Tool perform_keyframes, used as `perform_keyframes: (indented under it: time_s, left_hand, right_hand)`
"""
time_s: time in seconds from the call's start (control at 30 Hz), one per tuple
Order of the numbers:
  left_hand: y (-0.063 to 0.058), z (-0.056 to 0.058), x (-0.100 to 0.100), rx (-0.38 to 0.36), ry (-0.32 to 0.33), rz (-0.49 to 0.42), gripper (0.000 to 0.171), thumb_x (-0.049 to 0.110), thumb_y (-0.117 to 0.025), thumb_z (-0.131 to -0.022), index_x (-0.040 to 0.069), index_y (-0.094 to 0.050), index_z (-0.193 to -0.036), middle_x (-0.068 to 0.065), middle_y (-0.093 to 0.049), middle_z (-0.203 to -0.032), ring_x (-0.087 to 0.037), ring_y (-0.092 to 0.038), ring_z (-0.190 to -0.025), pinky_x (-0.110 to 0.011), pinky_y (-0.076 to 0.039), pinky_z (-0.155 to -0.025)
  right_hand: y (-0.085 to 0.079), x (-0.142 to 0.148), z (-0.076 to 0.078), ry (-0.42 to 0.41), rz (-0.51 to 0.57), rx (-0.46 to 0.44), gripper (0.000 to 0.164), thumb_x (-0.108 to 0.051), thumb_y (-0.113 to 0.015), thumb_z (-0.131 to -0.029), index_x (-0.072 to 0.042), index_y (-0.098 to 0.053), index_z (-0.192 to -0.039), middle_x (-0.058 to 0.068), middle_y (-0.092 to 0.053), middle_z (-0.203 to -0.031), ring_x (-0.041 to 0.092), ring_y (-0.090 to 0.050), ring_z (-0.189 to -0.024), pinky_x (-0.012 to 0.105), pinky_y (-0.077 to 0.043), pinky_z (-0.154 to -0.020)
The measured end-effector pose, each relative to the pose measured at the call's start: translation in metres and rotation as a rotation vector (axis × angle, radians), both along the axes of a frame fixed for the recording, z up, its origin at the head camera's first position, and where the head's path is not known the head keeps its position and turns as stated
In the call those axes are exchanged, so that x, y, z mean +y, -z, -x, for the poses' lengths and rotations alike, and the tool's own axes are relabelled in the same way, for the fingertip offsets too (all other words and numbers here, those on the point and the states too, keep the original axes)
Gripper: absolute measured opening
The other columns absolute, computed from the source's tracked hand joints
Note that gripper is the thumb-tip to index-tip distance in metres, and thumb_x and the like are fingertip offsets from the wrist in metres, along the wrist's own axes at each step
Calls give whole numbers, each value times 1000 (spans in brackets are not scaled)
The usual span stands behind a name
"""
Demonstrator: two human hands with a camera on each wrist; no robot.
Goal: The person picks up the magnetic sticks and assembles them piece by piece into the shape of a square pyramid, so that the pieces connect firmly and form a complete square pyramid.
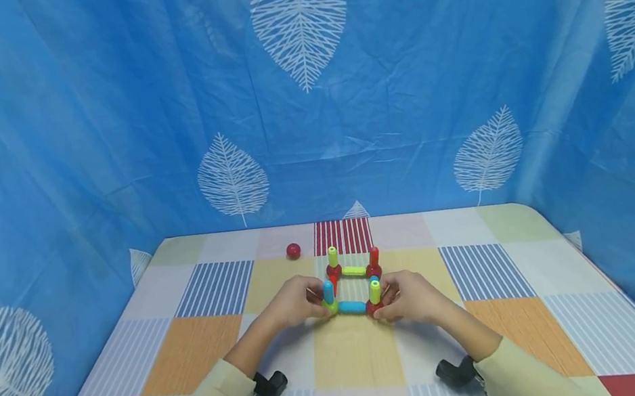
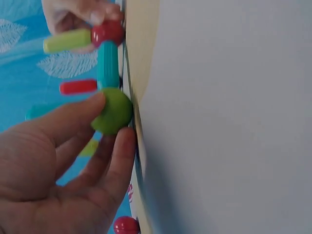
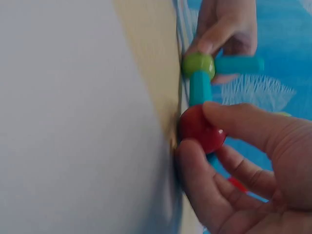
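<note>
A square frame of coloured rods and ball connectors rests on the table between both hands, with a rod standing up from each corner. My left hand pinches the green ball at the near left corner, below an upright blue rod. At the near right corner my right hand grips a red ball between thumb and fingers, under a yellow-green rod. A blue rod joins these two balls. The far corners are red balls, bearing a yellow-green rod and a red rod.
A loose red ball lies on the table beyond the left hand. The patchwork tablecloth covers the tabletop. Blue curtains with white leaf prints stand behind and at both sides. Black wrist devices are worn under the sleeves.
</note>
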State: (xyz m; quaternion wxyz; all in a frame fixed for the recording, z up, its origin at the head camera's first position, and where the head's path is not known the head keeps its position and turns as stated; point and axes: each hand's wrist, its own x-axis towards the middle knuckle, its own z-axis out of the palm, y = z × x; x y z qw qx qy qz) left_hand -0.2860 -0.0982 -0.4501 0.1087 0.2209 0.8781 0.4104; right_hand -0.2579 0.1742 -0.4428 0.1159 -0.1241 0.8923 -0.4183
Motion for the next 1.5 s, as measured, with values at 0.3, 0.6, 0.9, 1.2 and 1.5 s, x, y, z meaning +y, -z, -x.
perform_keyframes:
  time_s: [0.3, 0.6, 0.9, 1.2, 1.5]
  left_hand:
    - [-1, 0, 5, 24, -121, -1, 16, 6, -85, -81, 10, -74, -91, -1, -71, -89, -15, -62, -83, -29, -56, -75]
    - [-1, 2, 6, 5, -159, 11, 18, 10, -86, -82, 10, -75, -97, 0, -70, -91, -16, -61, -84, -30, -57, -79]
    - [-1, 3, 6, 7, -157, 7, 17, 10, -85, -83, 10, -74, -95, -1, -69, -90, -16, -62, -83, -29, -56, -78]
    - [-8, 4, 2, 23, -188, -120, 19, 13, -84, -84, 11, -75, -100, -1, -72, -94, -16, -66, -89, -30, -58, -79]
    - [-7, 9, 5, 85, -188, -135, 18, 16, -80, -89, 11, -78, -106, 0, -74, -95, -13, -65, -88, -28, -57, -79]
  right_hand:
    - [4, 0, 20, 34, 19, 8, 25, -22, -89, -79, -9, -71, -89, 3, -72, -86, 15, -66, -77, 30, -55, -65]
    - [5, 1, 28, 6, 25, 73, 22, -19, -88, -79, -8, -71, -87, 2, -73, -84, 13, -66, -78, 30, -53, -71]
    - [7, 1, 29, 10, 66, 51, 23, -18, -88, -80, -6, -71, -88, 4, -73, -85, 13, -66, -76, 29, -55, -68]
    - [3, 8, 32, -6, 186, 185, 27, -18, -88, -81, -6, -74, -100, 11, -73, -91, 14, -66, -79, 25, -56, -69]
    - [5, 1, 36, 16, 218, 236, 23, -19, -84, -85, -8, -79, -104, 6, -78, -97, 11, -72, -85, 21, -59, -78]
